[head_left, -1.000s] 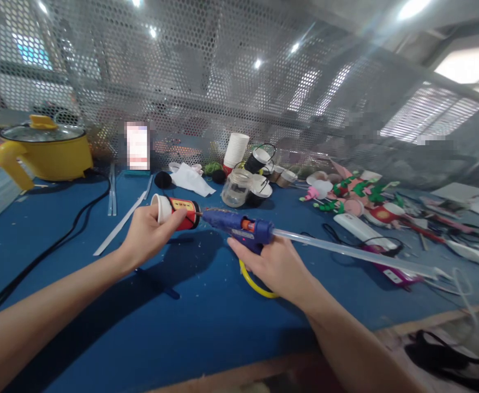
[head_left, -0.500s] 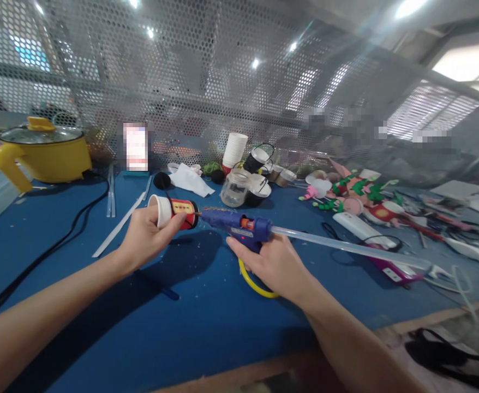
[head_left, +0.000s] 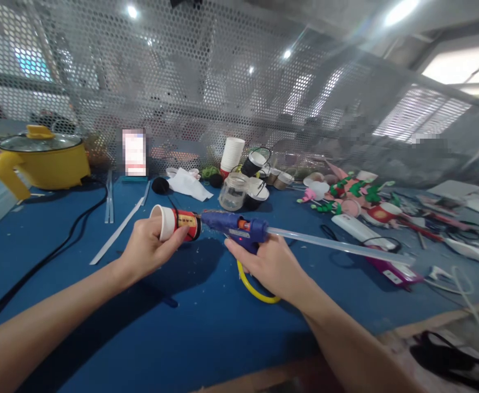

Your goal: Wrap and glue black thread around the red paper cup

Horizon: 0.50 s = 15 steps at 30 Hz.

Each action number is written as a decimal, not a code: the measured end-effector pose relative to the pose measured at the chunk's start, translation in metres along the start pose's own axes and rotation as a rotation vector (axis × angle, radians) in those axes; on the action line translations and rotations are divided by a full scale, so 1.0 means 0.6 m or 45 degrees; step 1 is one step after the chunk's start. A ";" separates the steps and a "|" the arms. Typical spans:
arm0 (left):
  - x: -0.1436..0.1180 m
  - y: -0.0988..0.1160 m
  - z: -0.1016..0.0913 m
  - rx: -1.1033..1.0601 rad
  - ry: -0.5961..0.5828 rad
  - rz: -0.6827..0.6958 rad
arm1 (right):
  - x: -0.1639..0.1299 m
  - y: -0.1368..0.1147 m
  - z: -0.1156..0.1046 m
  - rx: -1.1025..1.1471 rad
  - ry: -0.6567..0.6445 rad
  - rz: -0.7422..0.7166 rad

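Blue felt-covered worktable (head_left: pixel 207 327), wooden front edge, backed by a perforated grey metal screen (head_left: pixel 207 82); ceiling lights above

Left hand (head_left: pixel 147 251): fingers curled tight around a small white paper cup with red and yellow wrap (head_left: pixel 176 222), held on its side above the table, mouth facing left

Right hand (head_left: pixel 270 265): fingers wrapped round the grip of a blue hot-glue gun (head_left: pixel 235 228), clear glue stick (head_left: pixel 337 246) projecting rearward; nozzle touching the cup's base

Far left: yellow electric pot with glass lid (head_left: pixel 39 161), black cable (head_left: pixel 59 240) trailing forward

Centre rear: stack of white paper cups (head_left: pixel 232 154), clear glass jar (head_left: pixel 232 192), white cloth (head_left: pixel 188 183)

Right: red, green and pink craft pieces (head_left: pixel 358 196)
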<state>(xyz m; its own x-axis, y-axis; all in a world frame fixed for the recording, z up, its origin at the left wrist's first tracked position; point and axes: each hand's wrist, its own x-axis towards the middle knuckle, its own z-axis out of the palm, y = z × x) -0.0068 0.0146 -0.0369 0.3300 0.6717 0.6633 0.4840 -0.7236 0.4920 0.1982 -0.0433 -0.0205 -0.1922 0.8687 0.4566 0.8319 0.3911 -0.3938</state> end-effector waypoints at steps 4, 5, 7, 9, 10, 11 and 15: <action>0.003 0.001 -0.002 -0.031 0.011 -0.065 | -0.001 -0.005 -0.003 -0.044 -0.028 -0.003; 0.004 0.001 -0.002 -0.033 0.021 -0.075 | -0.001 -0.006 -0.004 -0.055 -0.024 0.003; 0.005 0.002 -0.002 -0.034 0.034 -0.075 | -0.002 -0.007 -0.004 -0.061 -0.001 0.001; 0.005 0.003 -0.001 -0.030 0.015 -0.028 | -0.001 -0.006 -0.003 -0.027 0.010 -0.015; 0.004 0.003 -0.001 -0.022 0.002 0.018 | -0.001 -0.005 -0.002 0.001 0.009 -0.022; 0.004 0.003 0.000 -0.011 -0.010 0.070 | 0.000 -0.004 -0.001 0.029 0.010 -0.024; 0.002 0.002 0.000 0.032 0.003 0.214 | 0.000 -0.003 -0.002 0.081 0.008 0.020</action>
<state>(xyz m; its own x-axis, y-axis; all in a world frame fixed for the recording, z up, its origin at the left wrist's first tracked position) -0.0059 0.0145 -0.0352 0.4059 0.5413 0.7364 0.4425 -0.8214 0.3599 0.1971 -0.0442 -0.0186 -0.1761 0.8731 0.4546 0.7999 0.3960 -0.4509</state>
